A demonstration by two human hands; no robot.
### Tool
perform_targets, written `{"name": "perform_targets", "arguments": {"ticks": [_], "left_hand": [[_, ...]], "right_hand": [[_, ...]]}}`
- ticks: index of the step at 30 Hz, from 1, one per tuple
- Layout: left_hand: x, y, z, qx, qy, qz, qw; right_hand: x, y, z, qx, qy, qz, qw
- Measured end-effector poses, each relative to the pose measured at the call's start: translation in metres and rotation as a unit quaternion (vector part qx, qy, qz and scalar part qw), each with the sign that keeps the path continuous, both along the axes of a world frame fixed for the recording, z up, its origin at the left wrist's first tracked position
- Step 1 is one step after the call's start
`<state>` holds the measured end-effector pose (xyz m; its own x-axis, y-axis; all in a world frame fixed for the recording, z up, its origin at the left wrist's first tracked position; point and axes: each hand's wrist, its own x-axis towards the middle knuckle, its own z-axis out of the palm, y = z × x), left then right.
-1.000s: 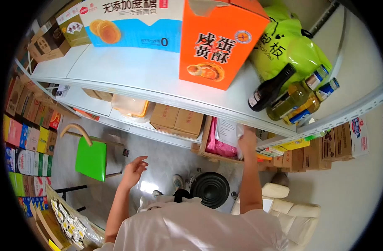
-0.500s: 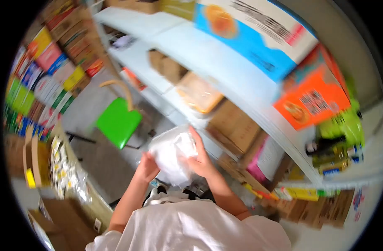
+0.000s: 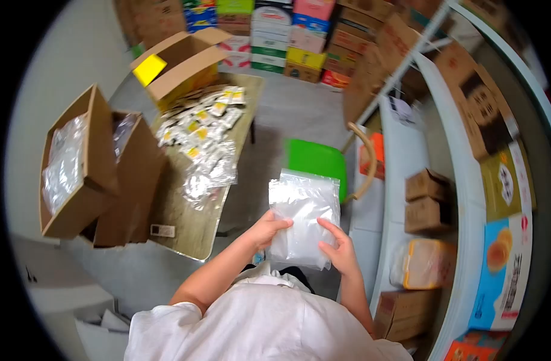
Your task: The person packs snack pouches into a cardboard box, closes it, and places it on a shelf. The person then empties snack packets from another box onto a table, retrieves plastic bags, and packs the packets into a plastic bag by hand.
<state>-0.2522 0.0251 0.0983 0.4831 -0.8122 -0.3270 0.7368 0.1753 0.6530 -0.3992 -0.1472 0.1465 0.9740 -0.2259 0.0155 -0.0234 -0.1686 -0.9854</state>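
Observation:
In front of my body I hold a stack of clear plastic bags (image 3: 304, 210) between both hands. My left hand (image 3: 264, 231) grips its left edge, with the thumb lying on top. On the right side my right hand (image 3: 340, 245) has its thumb and fingers on the bags. A narrow table (image 3: 182, 222) stands ahead to the left, with a pile of small white and yellow packets (image 3: 206, 123) on it. Nearer on that table lie some clear bags (image 3: 204, 179).
An open carton (image 3: 185, 69) sits at the table's far end. Two open cardboard boxes (image 3: 98, 180) stand at the left. A green chair (image 3: 314, 157) is beyond the bags. Shelving (image 3: 462, 198) with boxes runs along the right. Stacked cartons (image 3: 272, 36) line the back.
The view has swung left from the shelf to the table. My right hand has drawn the plastic bags off the lower shelf, and my left hand has taken hold of them too.

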Motion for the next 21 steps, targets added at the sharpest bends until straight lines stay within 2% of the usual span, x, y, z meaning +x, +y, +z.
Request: {"name": "perform_targets", "arguments": {"ticks": [3, 5, 6, 8, 9, 12, 14, 15, 17, 18, 20, 21], "left_hand": [[0.027, 0.035, -0.010, 0.008, -0.041, 0.065, 0.997], [0.040, 0.057, -0.016, 0.061, -0.123, 0.067, 0.988], [0.045, 0.066, -0.017, 0.066, -0.119, 0.086, 0.987], [0.050, 0.077, -0.020, 0.129, -0.185, 0.092, 0.970], [0.055, 0.083, -0.025, 0.133, -0.179, 0.107, 0.969], [0.075, 0.093, -0.051, 0.160, -0.194, 0.121, 0.960], [0.089, 0.101, -0.065, 0.296, -0.148, 0.169, 0.928], [0.096, 0.105, -0.074, 0.298, -0.141, 0.180, 0.927], [0.103, 0.119, -0.096, 0.316, -0.165, 0.315, 0.880], [0.105, 0.130, -0.109, 0.321, -0.159, 0.319, 0.878], [0.103, 0.156, -0.132, 0.393, -0.175, 0.355, 0.830], [0.104, 0.170, -0.119, 0.415, -0.120, 0.337, 0.837]], "right_hand": [[0.055, 0.014, -0.016, 0.062, 0.028, 0.066, 0.995], [0.090, 0.028, -0.024, 0.170, 0.020, 0.029, 0.985], [0.107, 0.031, -0.027, 0.179, 0.019, 0.042, 0.983], [0.141, 0.042, -0.029, 0.213, -0.004, 0.046, 0.976], [0.159, 0.046, -0.029, 0.242, -0.031, 0.029, 0.969], [0.206, 0.055, -0.041, 0.260, 0.011, 0.045, 0.964], [0.232, 0.065, -0.054, 0.297, 0.048, 0.037, 0.953], [0.247, 0.071, -0.065, 0.296, 0.055, 0.048, 0.953], [0.273, 0.083, -0.104, 0.266, 0.118, 0.100, 0.952], [0.282, 0.092, -0.118, 0.274, 0.150, 0.111, 0.943], [0.293, 0.112, -0.136, 0.283, 0.168, 0.152, 0.932], [0.298, 0.118, -0.142, 0.255, 0.211, 0.194, 0.923]]}}
